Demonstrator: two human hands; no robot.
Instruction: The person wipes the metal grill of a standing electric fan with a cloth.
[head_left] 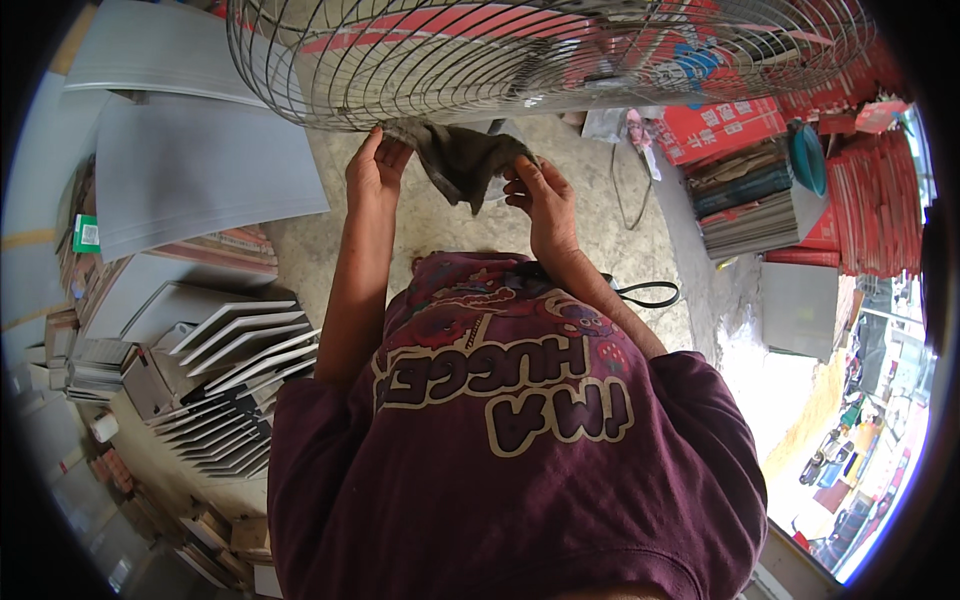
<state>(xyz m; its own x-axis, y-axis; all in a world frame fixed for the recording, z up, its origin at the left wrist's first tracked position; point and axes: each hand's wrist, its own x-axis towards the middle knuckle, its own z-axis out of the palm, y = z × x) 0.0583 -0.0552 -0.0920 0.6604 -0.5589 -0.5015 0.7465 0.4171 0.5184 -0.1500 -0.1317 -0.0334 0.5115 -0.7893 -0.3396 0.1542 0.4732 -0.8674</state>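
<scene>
A dark grey-brown cloth [460, 163] hangs stretched between my two hands, sagging in the middle. My left hand [377, 165] pinches its left end, close under the wire fan guard [420, 75]. The other end is gripped by my right hand [541, 190], thumb on top and fingers curled beneath. Just beyond the cloth, the round wire guard of a large fan spans the top of the view. Whether the cloth touches the guard, I cannot tell.
Large grey panels [200, 165] lie to the left, above several white-edged tiles [240, 345] standing in a rack. On the right are red cartons [720, 130], a stack of tiles [750, 210] and a teal basin [806, 160]. A thin cable [630, 200] trails on the concrete floor [430, 220].
</scene>
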